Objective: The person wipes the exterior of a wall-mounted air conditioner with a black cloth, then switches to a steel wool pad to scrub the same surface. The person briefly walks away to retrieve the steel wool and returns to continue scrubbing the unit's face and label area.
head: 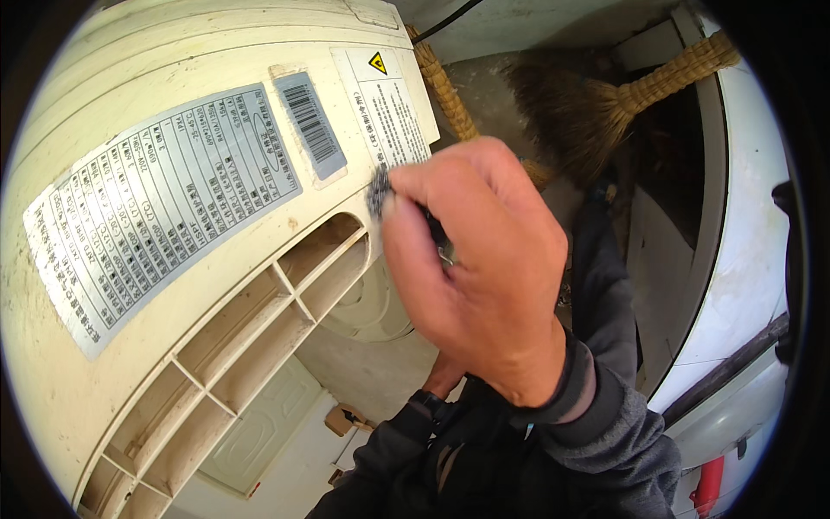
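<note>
My right hand (483, 259) pinches a small grey wad of what looks like steel wool (377, 194) between thumb and forefinger. The wad rests at the lower edge of a printed white label (389, 117) on a cream plastic appliance housing (214, 71), apparently an air-conditioning unit. Beside that label are a barcode sticker (311, 126) and a large silver rating plate (162, 214), both bearing print. Slatted vent openings (292, 295) run along the housing's lower side. Only the wrist and part of my left hand (446, 373) show; the right hand hides its fingers.
A straw broom (626, 100) stands at the upper right, and another bound straw handle (447, 87) is behind the housing. A white tiled surface (739, 194) curves along the right. Below lie an embossed door panel (266, 422), a cardboard box (342, 420) and a red object (708, 486).
</note>
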Motion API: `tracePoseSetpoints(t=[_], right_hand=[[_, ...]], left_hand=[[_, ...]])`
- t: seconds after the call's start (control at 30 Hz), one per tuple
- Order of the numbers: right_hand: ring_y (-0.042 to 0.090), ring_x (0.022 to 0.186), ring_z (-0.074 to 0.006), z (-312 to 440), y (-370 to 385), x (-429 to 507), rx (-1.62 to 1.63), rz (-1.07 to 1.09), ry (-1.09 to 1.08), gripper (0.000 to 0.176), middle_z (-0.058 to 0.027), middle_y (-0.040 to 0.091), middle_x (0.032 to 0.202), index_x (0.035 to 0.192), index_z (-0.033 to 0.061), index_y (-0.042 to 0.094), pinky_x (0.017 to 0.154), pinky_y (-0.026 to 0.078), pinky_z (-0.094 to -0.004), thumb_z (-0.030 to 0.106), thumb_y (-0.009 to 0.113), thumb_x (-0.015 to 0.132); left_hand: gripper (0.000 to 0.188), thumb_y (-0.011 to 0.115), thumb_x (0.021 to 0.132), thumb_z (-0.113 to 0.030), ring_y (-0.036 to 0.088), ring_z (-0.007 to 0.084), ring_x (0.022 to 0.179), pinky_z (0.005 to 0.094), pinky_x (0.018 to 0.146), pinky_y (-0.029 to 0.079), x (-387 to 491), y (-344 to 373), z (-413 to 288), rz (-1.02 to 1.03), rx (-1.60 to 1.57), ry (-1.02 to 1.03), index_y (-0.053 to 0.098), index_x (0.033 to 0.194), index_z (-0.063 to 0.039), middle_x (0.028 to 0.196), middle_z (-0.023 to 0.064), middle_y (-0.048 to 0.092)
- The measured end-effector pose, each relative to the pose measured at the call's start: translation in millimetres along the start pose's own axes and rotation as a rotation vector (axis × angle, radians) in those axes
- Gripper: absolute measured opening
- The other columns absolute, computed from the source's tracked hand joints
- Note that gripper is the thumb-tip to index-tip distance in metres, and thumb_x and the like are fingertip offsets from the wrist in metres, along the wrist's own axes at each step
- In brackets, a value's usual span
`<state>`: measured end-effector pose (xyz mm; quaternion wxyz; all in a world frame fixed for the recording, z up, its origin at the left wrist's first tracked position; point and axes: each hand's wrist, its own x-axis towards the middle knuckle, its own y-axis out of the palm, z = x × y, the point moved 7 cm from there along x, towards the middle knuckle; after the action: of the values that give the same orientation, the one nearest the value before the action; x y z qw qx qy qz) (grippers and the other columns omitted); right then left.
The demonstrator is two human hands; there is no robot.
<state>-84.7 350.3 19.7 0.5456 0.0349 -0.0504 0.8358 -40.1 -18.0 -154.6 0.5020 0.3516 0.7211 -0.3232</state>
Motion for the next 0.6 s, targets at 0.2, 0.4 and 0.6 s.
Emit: tracePoseSetpoints(t=[0.2,0.4,0.6], right_hand=[[0.056,0.073,-0.0295,0.1,3.8,4.7,0.034,-0.079,-0.028,0.021,-0.0104,0.059,0.086,0.092,0.0017,0.069,0.063,0.048,-0.0375,-0.009,0.074,0.075],[0.067,0.076,-0.0265,0.3,0.0,8.3,0.052,0.012,0.013,0.021,-0.0148,0.066,0.087,0.098,-0.0029,0.073,0.069,0.054,-0.0339,-0.011,0.074,0.079],[0.067,0.073,-0.0256,-6.2,6.3,42.1,-0.010,-0.036,-0.066,0.012,-0.0129,0.067,0.087,0.097,0.0003,0.073,0.066,0.053,-0.0324,-0.003,0.070,0.086]], left_hand=[[0.029,0.072,0.103,-0.023,0.062,0.0054,0.093,0.0250,0.081,0.051,-0.2,1.8,-3.3,0.004,0.005,-0.008,0.075,0.120,0.000,0.103,-0.0009,0.073],[0.028,0.071,0.103,-0.023,0.062,0.0055,0.093,0.0250,0.081,0.051,0.3,3.8,-6.5,0.014,-0.002,-0.007,0.075,0.120,0.000,0.103,-0.0008,0.073],[0.028,0.071,0.103,-0.023,0.062,0.0056,0.094,0.0250,0.082,0.051,-1.3,5.5,-8.3,0.012,-0.008,-0.025,0.075,0.120,0.000,0.103,-0.0008,0.073]])
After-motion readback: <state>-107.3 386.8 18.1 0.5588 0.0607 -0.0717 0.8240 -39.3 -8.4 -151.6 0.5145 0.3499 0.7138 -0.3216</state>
